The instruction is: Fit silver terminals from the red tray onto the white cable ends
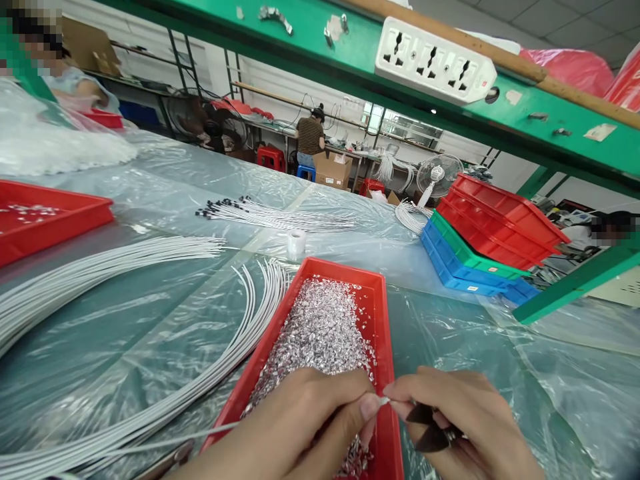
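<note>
Manual work at a sheeted bench. The left hand is closed in a pinch, thumb against forefinger, on a thin white cable, whose tip projects just above the right side of a red tray. The right hand meets that tip with thumb and forefinger drawn together, its remaining fingers curled around a dark tool; the tool's type cannot be determined. Small shiny metallic pieces cover much of the tray floor. Left of the tray curves a bundle of loose white cables, with a second cable bundle farther left. Beyond the tray stand a roll of clear tape and dark-ended cables. At right rear, red, green and blue bins are stacked. A power strip is mounted on a green beam overhead.
</note>
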Available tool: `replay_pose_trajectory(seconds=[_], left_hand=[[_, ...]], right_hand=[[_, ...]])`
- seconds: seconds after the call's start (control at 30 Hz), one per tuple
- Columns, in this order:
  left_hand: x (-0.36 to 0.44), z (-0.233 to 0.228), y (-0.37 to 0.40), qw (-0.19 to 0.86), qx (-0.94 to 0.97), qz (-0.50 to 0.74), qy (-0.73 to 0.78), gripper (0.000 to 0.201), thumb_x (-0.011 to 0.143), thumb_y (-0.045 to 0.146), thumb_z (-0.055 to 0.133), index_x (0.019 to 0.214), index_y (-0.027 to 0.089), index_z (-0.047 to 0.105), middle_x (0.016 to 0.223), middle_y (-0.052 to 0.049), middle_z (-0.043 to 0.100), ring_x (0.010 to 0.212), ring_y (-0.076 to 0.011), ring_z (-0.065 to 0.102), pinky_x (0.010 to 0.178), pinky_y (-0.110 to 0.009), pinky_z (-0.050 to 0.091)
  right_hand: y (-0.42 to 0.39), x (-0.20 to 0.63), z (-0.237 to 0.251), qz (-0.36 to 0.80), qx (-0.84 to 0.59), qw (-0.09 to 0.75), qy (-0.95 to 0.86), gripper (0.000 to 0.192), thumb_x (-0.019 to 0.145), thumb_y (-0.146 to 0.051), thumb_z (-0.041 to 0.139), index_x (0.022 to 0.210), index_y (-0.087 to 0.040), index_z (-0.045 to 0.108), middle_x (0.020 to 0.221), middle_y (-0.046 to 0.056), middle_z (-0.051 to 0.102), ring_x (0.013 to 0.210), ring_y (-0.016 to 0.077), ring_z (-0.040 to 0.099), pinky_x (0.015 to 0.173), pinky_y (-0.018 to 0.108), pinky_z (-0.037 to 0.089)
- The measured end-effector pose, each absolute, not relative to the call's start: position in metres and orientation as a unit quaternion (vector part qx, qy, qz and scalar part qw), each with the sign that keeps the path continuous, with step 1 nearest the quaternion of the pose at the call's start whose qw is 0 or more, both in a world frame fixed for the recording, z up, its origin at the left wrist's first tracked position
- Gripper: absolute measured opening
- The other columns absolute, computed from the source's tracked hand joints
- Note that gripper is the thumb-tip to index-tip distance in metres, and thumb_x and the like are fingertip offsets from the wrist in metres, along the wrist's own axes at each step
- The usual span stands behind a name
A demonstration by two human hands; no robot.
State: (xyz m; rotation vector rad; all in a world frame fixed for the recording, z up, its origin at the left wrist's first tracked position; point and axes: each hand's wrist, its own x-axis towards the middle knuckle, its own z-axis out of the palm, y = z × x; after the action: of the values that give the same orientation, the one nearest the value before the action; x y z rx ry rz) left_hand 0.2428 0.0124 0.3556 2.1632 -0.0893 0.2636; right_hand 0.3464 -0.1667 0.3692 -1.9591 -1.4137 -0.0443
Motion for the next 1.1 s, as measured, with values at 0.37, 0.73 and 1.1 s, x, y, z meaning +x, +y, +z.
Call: replay_pose_trajectory(seconds=[0.37, 0.73, 1.1], left_hand=[[0.255, 0.345, 0.014, 0.369, 0.923, 0.043, -0.102, 0.028, 0.093, 0.013, 0.032, 0.088, 0.018, 0.059, 0.072, -0.002, 0.067, 0.062, -0.0155, 0.063, 0.058, -0.023, 0.042], [0.26, 0.343, 0.015, 0.311, 0.942, 0.045, -0.119, 0.032, 0.096, 0.014, 0.032, 0.084, 0.018, 0.062, 0.077, -0.004, 0.066, 0.065, -0.0176, 0.062, 0.058, -0.025, 0.044], [0.266, 0.328, 0.019, 0.34, 0.921, 0.109, -0.159, 0.035, 0.101, 0.018, 0.031, 0.081, 0.02, 0.059, 0.075, -0.002, 0.061, 0.071, -0.018, 0.052, 0.06, -0.028, 0.036]], right_hand=[[-0.164, 0.353, 0.371, 0.106, -0.78, 0.361, -0.499, 0.019, 0.085, -0.01, 0.053, 0.09, -0.027, 0.06, 0.077, -0.007, 0.062, 0.063, 0.0131, 0.057, 0.059, 0.025, 0.041], [-0.156, 0.369, 0.368, 0.21, -0.761, 0.367, -0.492, 0.014, 0.087, -0.018, 0.049, 0.074, -0.021, 0.05, 0.062, -0.005, 0.043, 0.055, 0.0127, 0.037, 0.051, 0.026, 0.029], [-0.154, 0.386, 0.362, 0.341, -0.699, 0.413, -0.474, 0.012, 0.093, -0.022, 0.052, 0.081, -0.019, 0.052, 0.075, -0.002, 0.049, 0.064, 0.014, 0.041, 0.056, 0.026, 0.031]])
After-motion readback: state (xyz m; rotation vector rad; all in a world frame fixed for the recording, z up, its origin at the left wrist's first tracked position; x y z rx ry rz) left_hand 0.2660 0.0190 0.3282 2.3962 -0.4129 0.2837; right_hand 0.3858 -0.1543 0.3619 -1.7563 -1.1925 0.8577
